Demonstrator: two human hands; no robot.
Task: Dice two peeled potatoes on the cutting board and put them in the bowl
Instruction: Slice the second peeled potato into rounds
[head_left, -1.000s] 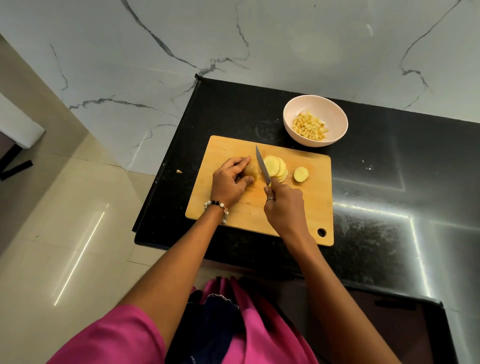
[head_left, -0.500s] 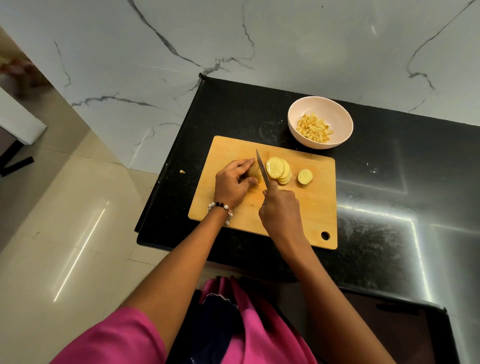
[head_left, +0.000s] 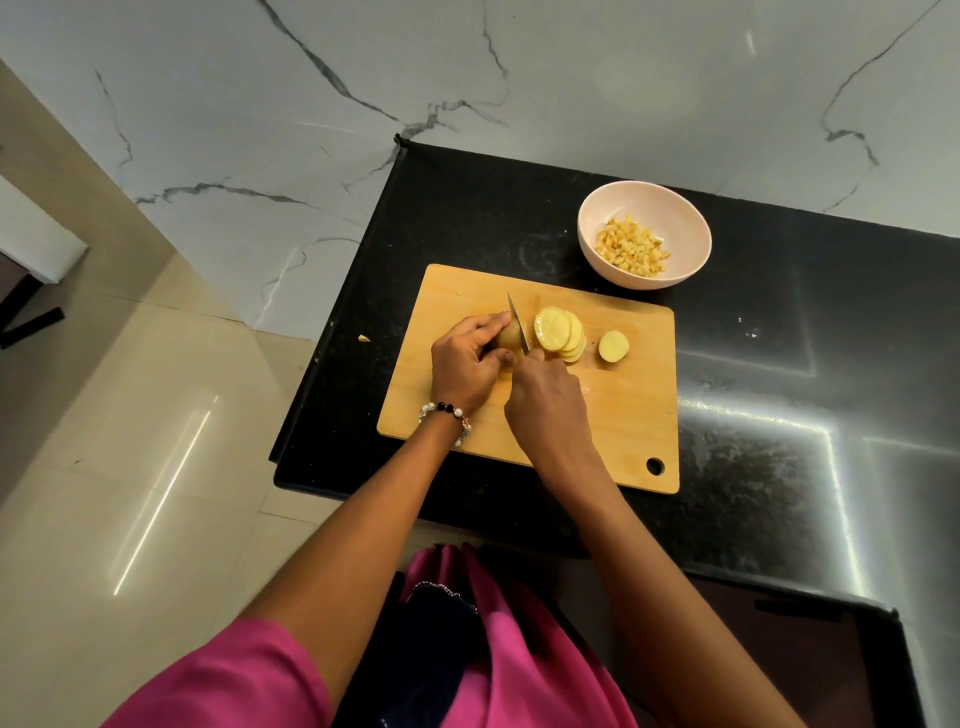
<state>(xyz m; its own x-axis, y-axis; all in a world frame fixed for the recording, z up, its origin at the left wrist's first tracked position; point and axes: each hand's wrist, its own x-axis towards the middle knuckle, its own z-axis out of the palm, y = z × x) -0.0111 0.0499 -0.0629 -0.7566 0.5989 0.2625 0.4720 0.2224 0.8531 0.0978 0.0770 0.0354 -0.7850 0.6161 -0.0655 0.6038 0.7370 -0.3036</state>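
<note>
On the wooden cutting board (head_left: 618, 415) my left hand (head_left: 465, 364) grips the uncut end of a peeled potato (head_left: 508, 335). My right hand (head_left: 548, 402) holds a knife (head_left: 518, 325), its blade standing against the potato's cut face. Right of the blade leans a stack of round potato slices (head_left: 558, 332), and a single end piece (head_left: 614, 346) lies further right. A pale pink bowl (head_left: 613, 208) with several potato dice (head_left: 631, 245) stands behind the board's right corner. The knife's handle is hidden in my fist.
The board lies on a black stone counter (head_left: 779, 364) against a white marble wall (head_left: 519, 67). The counter's left edge drops to a tiled floor (head_left: 130, 441). A small potato scrap (head_left: 364, 338) lies at that edge, left of the board.
My right hand and the knife have shifted left along the potato, closer to my left hand. The slice stack has grown by a slice or so.
</note>
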